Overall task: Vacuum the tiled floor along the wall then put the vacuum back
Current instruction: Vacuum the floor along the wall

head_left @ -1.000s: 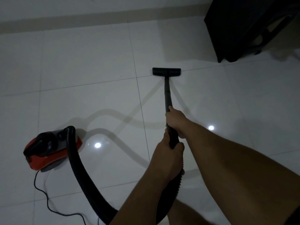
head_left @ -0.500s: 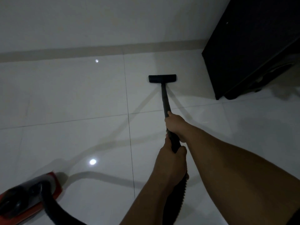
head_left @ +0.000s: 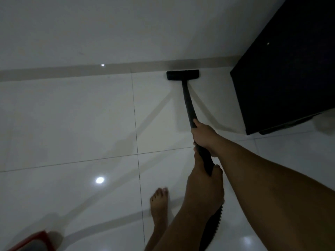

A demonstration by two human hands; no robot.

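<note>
The black floor nozzle (head_left: 182, 74) lies flat on the white tiled floor (head_left: 72, 124), right against the beige skirting (head_left: 72, 71) of the wall. A black wand (head_left: 188, 104) runs back from it to my hands. My right hand (head_left: 204, 136) grips the wand higher up. Just behind it, my left hand (head_left: 204, 185) grips the wand's lower end, where the ribbed hose (head_left: 211, 227) begins. Only a red corner of the vacuum body (head_left: 34, 241) shows at the bottom left.
A tall black cabinet (head_left: 282, 78) stands on the floor close to the right of the nozzle. My bare foot (head_left: 159, 205) is on the tile left of my arms. Ceiling lights reflect off the glossy tiles.
The nozzle has been pushed forward across the tile until it meets the skirting. I have stepped closer to the wall, so the vacuum body has slid almost out of view.
</note>
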